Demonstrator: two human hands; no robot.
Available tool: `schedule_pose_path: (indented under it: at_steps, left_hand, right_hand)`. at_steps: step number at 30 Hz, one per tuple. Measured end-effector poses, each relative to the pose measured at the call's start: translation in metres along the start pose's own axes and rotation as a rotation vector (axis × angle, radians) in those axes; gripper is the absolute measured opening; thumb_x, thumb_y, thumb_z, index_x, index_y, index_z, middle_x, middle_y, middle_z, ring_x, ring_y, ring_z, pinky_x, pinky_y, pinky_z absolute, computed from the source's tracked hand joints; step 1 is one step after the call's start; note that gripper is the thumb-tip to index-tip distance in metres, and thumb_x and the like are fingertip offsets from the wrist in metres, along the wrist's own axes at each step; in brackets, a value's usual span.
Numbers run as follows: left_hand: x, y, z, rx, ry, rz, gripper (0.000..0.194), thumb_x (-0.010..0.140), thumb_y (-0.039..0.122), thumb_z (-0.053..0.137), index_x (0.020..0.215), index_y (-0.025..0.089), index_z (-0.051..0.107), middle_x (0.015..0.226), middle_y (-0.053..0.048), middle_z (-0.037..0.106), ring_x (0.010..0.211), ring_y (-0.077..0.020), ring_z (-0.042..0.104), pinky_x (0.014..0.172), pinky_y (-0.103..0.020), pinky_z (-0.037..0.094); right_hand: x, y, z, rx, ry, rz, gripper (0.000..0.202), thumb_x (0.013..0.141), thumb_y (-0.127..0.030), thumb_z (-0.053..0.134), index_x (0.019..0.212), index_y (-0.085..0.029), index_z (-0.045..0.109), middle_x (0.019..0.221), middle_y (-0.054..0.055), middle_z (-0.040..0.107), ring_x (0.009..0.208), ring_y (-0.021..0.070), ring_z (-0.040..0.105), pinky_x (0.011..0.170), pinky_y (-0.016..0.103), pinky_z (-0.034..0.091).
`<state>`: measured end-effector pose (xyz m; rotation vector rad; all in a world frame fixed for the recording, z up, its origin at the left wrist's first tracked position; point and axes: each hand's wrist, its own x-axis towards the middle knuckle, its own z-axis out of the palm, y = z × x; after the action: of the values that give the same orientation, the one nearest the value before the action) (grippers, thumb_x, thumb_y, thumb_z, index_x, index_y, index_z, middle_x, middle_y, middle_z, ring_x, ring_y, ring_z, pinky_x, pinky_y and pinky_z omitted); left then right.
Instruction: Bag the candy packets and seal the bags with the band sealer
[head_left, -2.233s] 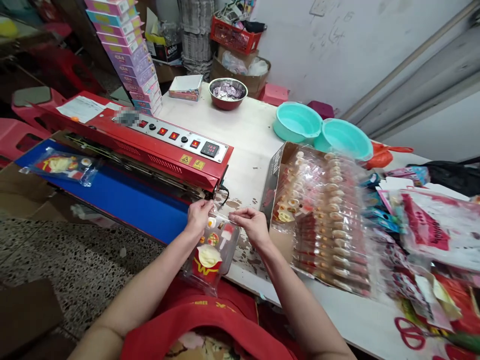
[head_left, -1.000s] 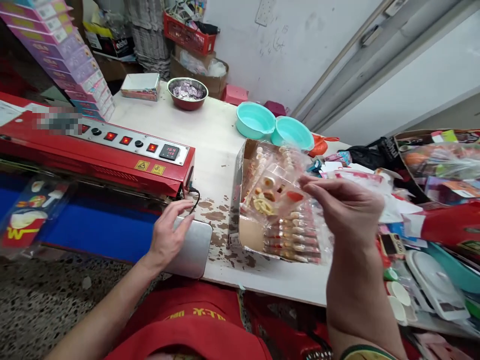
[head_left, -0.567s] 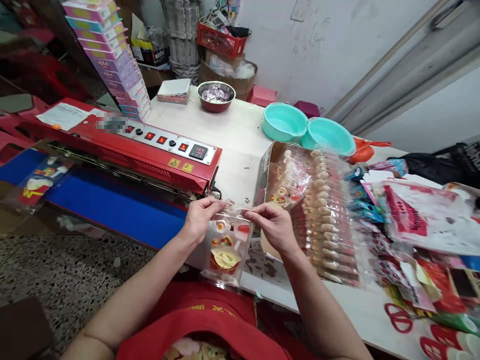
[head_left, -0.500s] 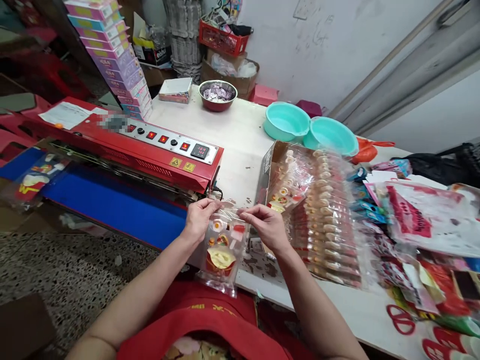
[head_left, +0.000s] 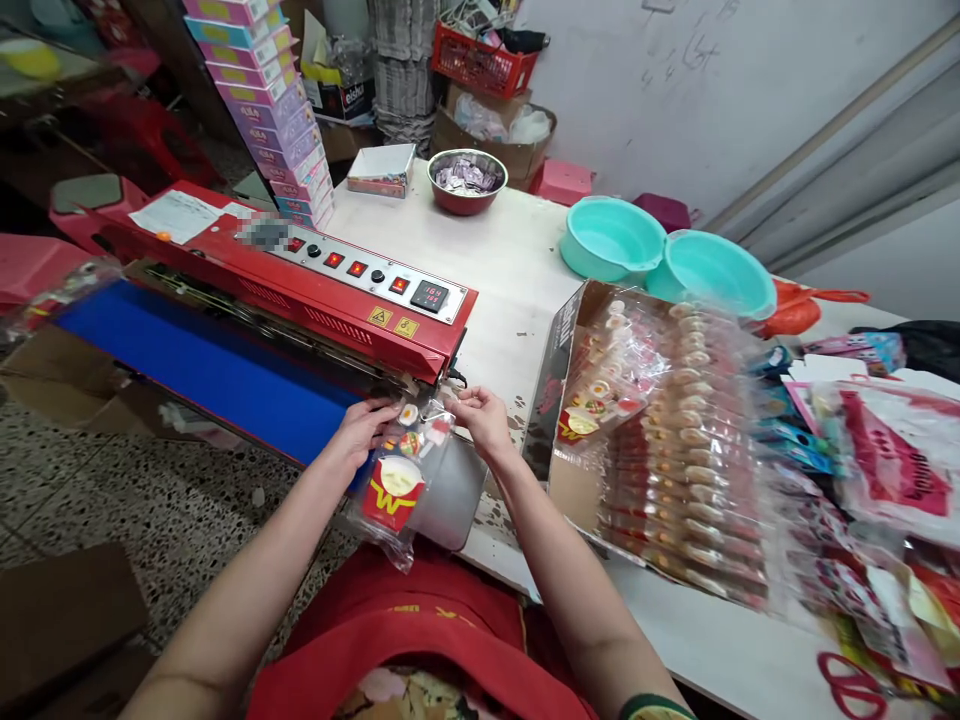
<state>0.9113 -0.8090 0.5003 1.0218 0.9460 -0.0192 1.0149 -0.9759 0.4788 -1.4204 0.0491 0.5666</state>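
Observation:
Between my two hands hangs a clear plastic bag (head_left: 395, 487) with a red fries-shaped piece and small food-shaped pieces inside. My left hand (head_left: 361, 432) pinches its upper left corner, and my right hand (head_left: 480, 418) pinches the upper right corner. The bag's top edge is at the right end of a red band sealing machine (head_left: 330, 300), close to its opening. Beneath the machine's front runs a blue conveyor belt (head_left: 217, 370). Another filled bag (head_left: 56, 295) lies at the belt's far left end. Whether the bag's edge has entered the machine is hidden.
To the right, an open cardboard box (head_left: 574, 480) holds rows of similar filled bags. Behind it stand two turquoise basins (head_left: 611, 240) and a metal bowl of small packets (head_left: 466, 180). Red scissors (head_left: 851, 683) lie at the lower right. Stacked small boxes (head_left: 274, 130) rise behind the machine.
Both hands have carried the bag left to the sealing machine's right end, and the bag has tilted. The bag on the belt has moved further left. The camera view has shifted.

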Motion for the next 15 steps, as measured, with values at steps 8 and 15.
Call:
schedule_pose_path:
  at_steps: [8, 15]
  left_hand:
    - [0.001, 0.030, -0.027, -0.016, 0.252, 0.135, 0.027, 0.063, 0.015, 0.076, 0.082, 0.013, 0.058, 0.064, 0.002, 0.065, 0.052, -0.0117, 0.060, 0.056, -0.025, 0.049]
    - [0.030, 0.049, -0.077, 0.488, 0.884, 0.577, 0.053, 0.060, 0.025, 0.080, 0.108, 0.019, 0.057, 0.100, -0.004, 0.067, 0.095, -0.0254, 0.058, 0.092, -0.050, 0.044]
  right_hand:
    - [-0.013, -0.014, 0.005, -0.230, 0.066, -0.232, 0.040, 0.071, -0.050, 0.069, 0.093, -0.022, 0.051, 0.082, 0.001, 0.067, 0.075, 0.0169, 0.064, 0.068, 0.030, 0.054]
    - [-0.009, -0.098, -0.186, -1.084, 0.729, -0.407, 0.065, 0.065, -0.041, 0.078, 0.117, -0.017, 0.050, 0.132, 0.018, 0.041, 0.123, 0.0344, 0.035, 0.100, 0.047, 0.032]
